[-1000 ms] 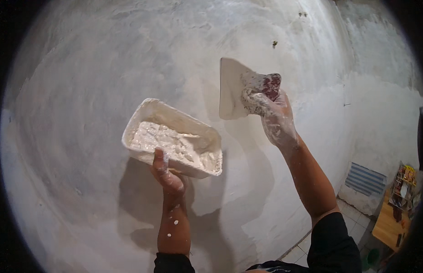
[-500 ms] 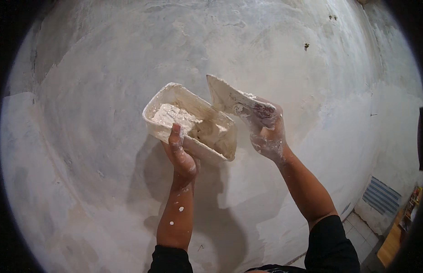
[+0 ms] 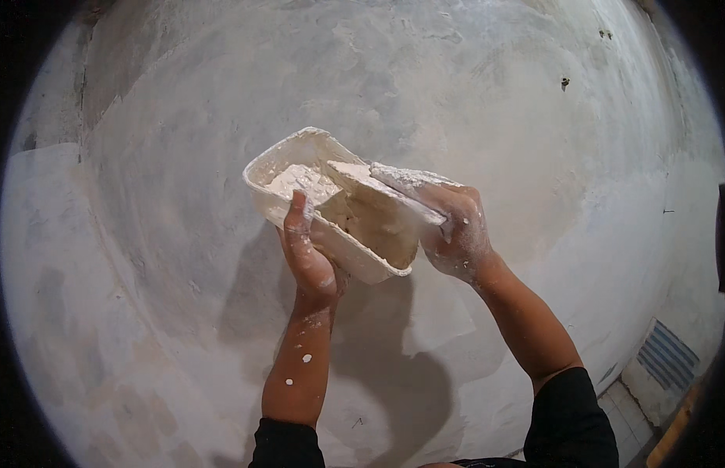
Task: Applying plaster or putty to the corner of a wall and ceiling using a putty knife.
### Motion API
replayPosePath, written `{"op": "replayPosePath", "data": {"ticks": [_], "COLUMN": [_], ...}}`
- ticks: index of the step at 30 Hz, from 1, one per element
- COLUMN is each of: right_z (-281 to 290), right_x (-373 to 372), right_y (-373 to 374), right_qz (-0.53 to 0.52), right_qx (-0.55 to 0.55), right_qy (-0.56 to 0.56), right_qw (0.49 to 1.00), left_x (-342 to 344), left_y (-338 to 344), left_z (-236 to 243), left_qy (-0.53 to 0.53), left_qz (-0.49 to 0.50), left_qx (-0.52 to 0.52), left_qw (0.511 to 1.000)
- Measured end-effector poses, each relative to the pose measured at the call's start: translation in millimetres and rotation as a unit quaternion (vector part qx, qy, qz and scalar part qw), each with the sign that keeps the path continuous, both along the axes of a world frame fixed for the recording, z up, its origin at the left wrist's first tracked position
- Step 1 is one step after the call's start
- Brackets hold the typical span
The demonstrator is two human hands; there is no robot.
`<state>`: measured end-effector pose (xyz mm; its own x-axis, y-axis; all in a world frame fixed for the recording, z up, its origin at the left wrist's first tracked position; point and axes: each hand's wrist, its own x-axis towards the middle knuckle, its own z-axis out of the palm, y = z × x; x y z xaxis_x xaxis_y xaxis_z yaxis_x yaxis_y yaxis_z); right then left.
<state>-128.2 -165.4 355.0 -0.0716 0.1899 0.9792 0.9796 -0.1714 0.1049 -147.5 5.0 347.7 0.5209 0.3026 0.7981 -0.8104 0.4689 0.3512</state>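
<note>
My left hand (image 3: 309, 253) is wrapped round the near side of a whitish rectangular tub (image 3: 362, 248), thumb up over its rim. White plaster paste (image 3: 302, 183) lies heaped in the tub's left end, and smears coat the inner walls. In my right hand (image 3: 456, 234) is a flat, paste-caked scraper (image 3: 386, 191), its blade dipped into the tub's middle beside the heap. The fingers close over the scraper's right end, hiding part of it. Dabs of paste dot both hands and my left forearm.
A patchy grey and white plastered wall (image 3: 487, 101) fills most of the view. Small fittings (image 3: 565, 83) stick out of it at the upper right. At the lower right are a striped vent-like panel (image 3: 667, 355), floor tiles (image 3: 624, 413) and a wooden edge (image 3: 674, 429).
The scraper has moved left and down, from above the tub's right end into the tub. My left hand still holds the tub, which has shifted only slightly.
</note>
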Motion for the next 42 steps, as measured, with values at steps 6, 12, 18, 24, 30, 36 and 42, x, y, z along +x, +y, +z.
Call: {"op": "replayPosePath", "data": {"ticks": [6, 12, 18, 24, 30, 36, 42], "right_z": [9, 14, 14, 9, 35, 94, 195], "right_x": [-10, -12, -31, -42, -36, -46, 29], "right_y": [-7, -1, -5, 15, 48, 35, -46], "right_qz": [-0.025, -0.031, 0.272, 0.384, 0.398, 0.468, 0.388], "right_qx": [-0.003, -0.011, 0.062, 0.131, 0.192, 0.256, 0.261], "right_qy": [-0.007, -0.019, 0.118, 0.329, 0.241, 0.191, -0.02], "right_qw": [1.0, 0.999, 0.953, 0.853, 0.864, 0.824, 0.884], "left_x": [-46, -52, -69, -52, -52, -57, -50], "left_y": [-15, 28, 41, 48, 23, 14, 12], "left_z": [11, 2, 15, -2, 18, 32, 66], "left_qy": [0.029, -0.112, -0.038, -0.119, -0.193, -0.148, -0.183], "left_qz": [-0.036, -0.144, 0.033, 0.134, 0.177, 0.116, 0.165], "left_qx": [-0.031, -0.009, -0.086, 0.023, 0.128, 0.176, 0.161], "left_qw": [0.998, 0.983, 0.995, 0.984, 0.957, 0.966, 0.956]}}
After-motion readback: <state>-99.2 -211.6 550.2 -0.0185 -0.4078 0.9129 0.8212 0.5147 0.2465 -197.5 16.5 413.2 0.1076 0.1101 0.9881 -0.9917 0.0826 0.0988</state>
